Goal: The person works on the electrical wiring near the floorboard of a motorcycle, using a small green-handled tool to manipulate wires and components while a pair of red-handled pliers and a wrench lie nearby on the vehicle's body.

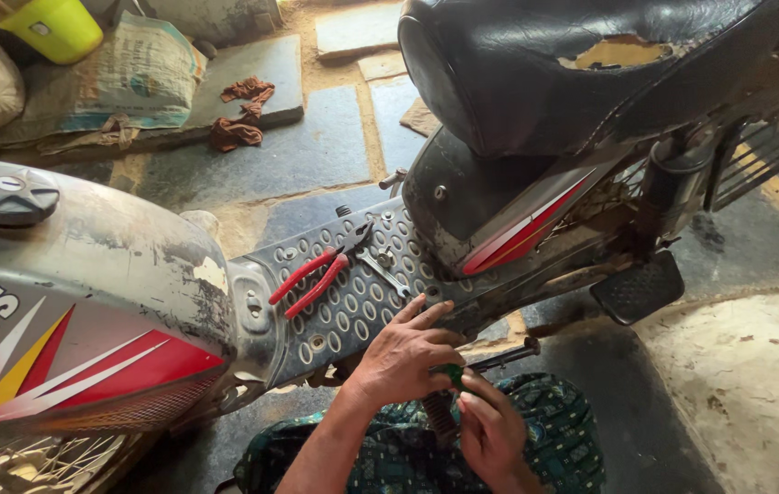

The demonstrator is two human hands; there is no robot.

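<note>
Moped on a stone floor, seen from above. The footboard [353,293], a grey studded plate between fuel tank [69,284] and seat [582,64], carries the loose tools.

- Left hand [403,352]: fingers spread and pressed on the near edge of the footboard, thumb side down toward the other hand. Not closed around anything that shows; it looks to be bracing the plate or steadying the part below it.
- Right hand [492,430]: fingers curled together around a green-handled tool, probably a screwdriver [450,373], with only the green tip of the handle showing between the two hands. Its working end is hidden under the footboard's near edge.
- Just right of the hands, a dark bolt or rod [504,355] sticks out from the frame below the board.
- Red-handled pliers [316,274] lie near the middle of the footboard, handles toward the tank, jaws toward the seat. A small metal spanner [385,265] lies beside them, touching or nearly so.
- Rubber footrest [637,288] hangs off the far right, under the seat.

Step in hand, as judged: working a fastener at the underside of the near edge. The next move calls for keeping the tool seated square while the left hand holds firm; the fastener itself cannot be seen.
</note>
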